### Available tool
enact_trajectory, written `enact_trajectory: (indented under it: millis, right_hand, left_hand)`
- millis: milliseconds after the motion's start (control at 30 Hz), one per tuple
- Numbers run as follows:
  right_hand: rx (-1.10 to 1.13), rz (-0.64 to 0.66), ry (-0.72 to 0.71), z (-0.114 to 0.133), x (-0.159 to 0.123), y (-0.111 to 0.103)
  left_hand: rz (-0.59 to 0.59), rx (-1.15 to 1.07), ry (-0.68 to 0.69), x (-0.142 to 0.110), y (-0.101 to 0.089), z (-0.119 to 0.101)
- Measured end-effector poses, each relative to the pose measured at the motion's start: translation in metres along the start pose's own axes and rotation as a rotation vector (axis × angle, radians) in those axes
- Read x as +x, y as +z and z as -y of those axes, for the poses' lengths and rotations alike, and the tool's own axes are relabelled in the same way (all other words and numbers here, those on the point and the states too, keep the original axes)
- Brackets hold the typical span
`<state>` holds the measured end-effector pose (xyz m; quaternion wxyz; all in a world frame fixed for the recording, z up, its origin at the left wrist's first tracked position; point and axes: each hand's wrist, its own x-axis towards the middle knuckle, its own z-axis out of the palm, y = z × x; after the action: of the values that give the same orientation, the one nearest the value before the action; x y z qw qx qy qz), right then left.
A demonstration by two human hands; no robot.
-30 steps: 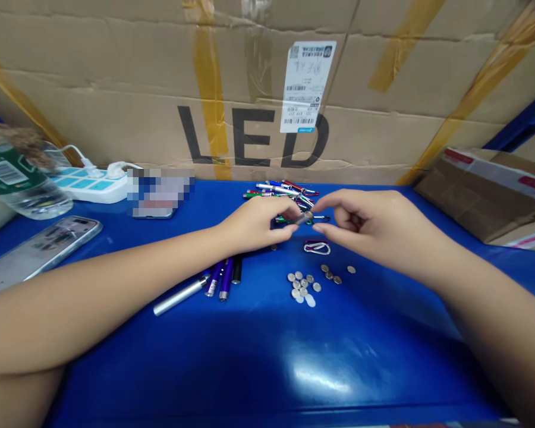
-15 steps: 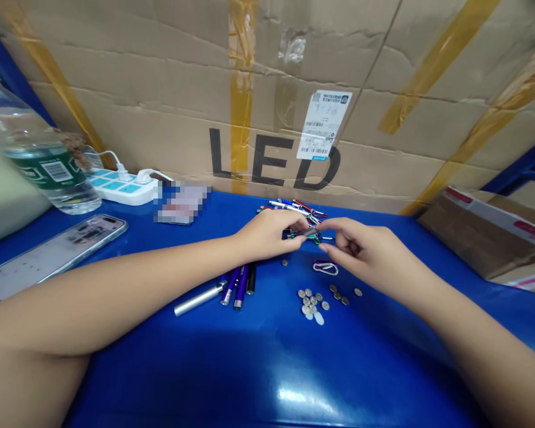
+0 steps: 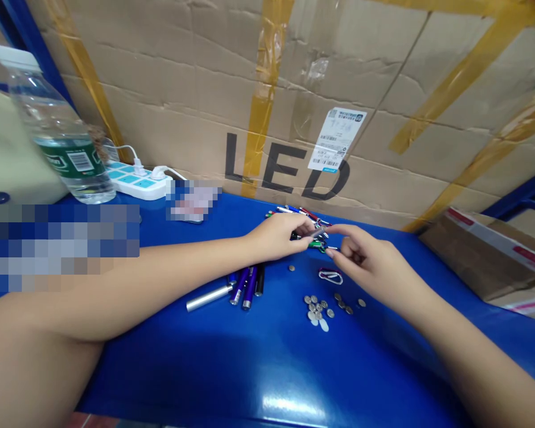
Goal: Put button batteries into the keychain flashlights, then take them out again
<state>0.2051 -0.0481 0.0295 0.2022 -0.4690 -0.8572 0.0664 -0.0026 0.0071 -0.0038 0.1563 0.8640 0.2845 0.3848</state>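
My left hand (image 3: 283, 235) is closed, pinching a slim grey tube (image 3: 317, 232) between thumb and fingers; its exact kind cannot be made out. My right hand (image 3: 363, 252) has its index finger stretched to the tube's far end, the thumb apart below and the other fingers curled. Behind and beneath the hands lies a pile of coloured pen-like tubes (image 3: 310, 213), partly hidden. A small carabiner clip (image 3: 330, 276) rests just in front of the right thumb. Closer to me are several button cells (image 3: 316, 306), with a lone button cell (image 3: 291, 268) below my left hand.
Purple tubes (image 3: 249, 291) and a silver tube (image 3: 209, 297) lie beside my left forearm on the blue table (image 3: 196, 362). A water bottle (image 3: 74, 154) and a power strip (image 3: 138, 181) stand back left. Cardboard (image 3: 182, 89) walls the rear; a box (image 3: 485, 255) sits right.
The view has shifted left and tilted, so everything appears farther right. My left hand still holds the grey tube, and my right index finger stays at its end.
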Motion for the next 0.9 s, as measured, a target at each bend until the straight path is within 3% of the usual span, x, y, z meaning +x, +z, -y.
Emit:
enact_trajectory:
  millis: [200,300,400,533,700,900]
  right_hand:
    - [0.051,-0.053,0.015,0.007,0.001,0.003]
    - [-0.024,0.037,-0.048,0.013,0.006,0.006]
    - [-0.093,0.131,-0.100,0.020,0.017,0.013]
    - [-0.052,0.203,-0.033,0.033,0.035,0.030]
    - [-0.080,0.091,0.063,0.048,0.052,0.053]
    - [-0.087,0.083,0.071,0.051,0.059,0.062]
  left_hand:
    - [-0.206,-0.058,-0.128,0.003,-0.005,0.004]
    - [-0.268,-0.057,-0.157,0.005,-0.006,0.011]
    - [-0.268,-0.050,-0.157,0.006,-0.006,0.019]
    - [-0.258,-0.065,-0.165,0.006,-0.004,0.021]
    - [-0.267,-0.091,-0.191,0.006,-0.004,0.018]
    - [-0.264,-0.079,-0.181,0.006,-0.005,0.017]
